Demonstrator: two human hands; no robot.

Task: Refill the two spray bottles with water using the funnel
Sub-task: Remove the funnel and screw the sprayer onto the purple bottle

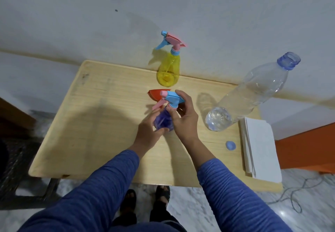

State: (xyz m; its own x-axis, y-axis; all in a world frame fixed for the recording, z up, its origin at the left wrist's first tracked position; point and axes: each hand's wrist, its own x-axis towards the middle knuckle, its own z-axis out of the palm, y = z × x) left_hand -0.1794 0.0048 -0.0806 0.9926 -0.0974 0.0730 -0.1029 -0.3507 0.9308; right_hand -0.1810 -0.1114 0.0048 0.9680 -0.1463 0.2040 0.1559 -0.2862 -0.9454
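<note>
On the tabletop [101, 122], the open water bottle [253, 93] stands to the right of the right hand [183, 117], its cap [230, 145] lying apart nearer the person. The yellow sprayer [168, 68] stands beyond both hands, well apart. The purple sprayer [163, 121] stands upright between the hands: the left hand [149, 132] grips its body from the left, and the right hand's fingers curl round the collar under the blue head, likely to unscrew it. The funnel [155, 95] lies just behind that head.
</note>
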